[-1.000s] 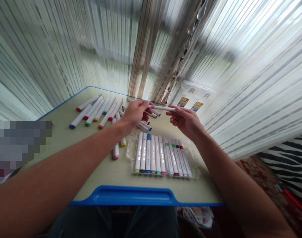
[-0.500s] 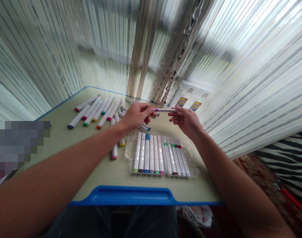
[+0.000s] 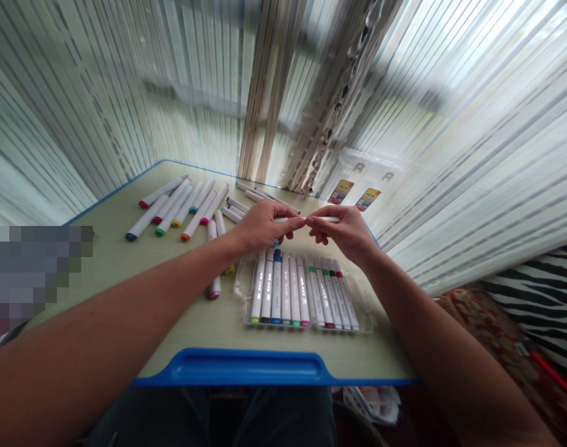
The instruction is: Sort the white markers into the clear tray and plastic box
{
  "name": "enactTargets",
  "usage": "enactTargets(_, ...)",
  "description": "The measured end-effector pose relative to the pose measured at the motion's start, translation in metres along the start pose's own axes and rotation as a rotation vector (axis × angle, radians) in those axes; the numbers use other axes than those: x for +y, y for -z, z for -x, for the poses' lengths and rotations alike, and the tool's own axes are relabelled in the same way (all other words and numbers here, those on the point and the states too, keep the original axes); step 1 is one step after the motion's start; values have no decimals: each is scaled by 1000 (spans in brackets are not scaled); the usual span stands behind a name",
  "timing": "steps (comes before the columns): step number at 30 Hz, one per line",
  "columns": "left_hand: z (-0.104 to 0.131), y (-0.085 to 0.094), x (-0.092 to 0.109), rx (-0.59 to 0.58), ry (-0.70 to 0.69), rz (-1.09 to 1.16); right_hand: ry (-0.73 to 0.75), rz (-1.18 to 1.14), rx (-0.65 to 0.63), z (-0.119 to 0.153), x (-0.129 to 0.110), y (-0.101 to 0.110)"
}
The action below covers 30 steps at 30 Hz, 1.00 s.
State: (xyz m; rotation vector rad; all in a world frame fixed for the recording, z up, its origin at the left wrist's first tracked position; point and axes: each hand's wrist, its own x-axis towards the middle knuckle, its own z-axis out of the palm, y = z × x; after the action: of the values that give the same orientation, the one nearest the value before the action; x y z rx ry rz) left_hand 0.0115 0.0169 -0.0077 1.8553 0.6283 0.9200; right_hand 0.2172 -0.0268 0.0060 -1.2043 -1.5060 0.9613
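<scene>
Above the far side of the marker case, my left hand (image 3: 267,226) and my right hand (image 3: 341,230) meet at the fingertips. Both pinch a white marker (image 3: 328,219) lying level between them; fingers cover its middle. Below them on the table, an open clear plastic case (image 3: 241,285) holds a row of several white markers (image 3: 285,288) with coloured ends. Several loose markers (image 3: 171,208) are spread to the left, and a few more (image 3: 236,205) lie behind my left hand.
The pale table (image 3: 185,323) has a blue rim with a blue pen tray (image 3: 248,367) in front. A clear lidded box (image 3: 369,171) stands at the back right. String curtains (image 3: 194,81) hang beyond. A zebra-striped cloth (image 3: 539,298) lies right.
Both hands have come closer together and slightly lower, with the marker between them. My right fingers have slid left along it, so less of it shows between the hands.
</scene>
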Motion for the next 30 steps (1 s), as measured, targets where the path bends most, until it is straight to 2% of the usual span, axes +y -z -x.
enactTargets(5, -1, 1, 0, -7, 12, 4, 29, -72, -8, -2, 3, 1)
enactTargets(10, -3, 0, 0, 79, 86, 126, 24, -259, 20, -6, 5, 3)
enactTargets(17, -7, 1, 2, 193, 209, 314, -131, -405, 103, -9, 1, 7)
enactTargets(25, -7, 2, 5, 174, 233, 498, -291, -521, 226, -11, -11, 8)
enactTargets(30, -6, 3, 4, 175, 219, 471, -273, -507, 211, -13, -8, 10)
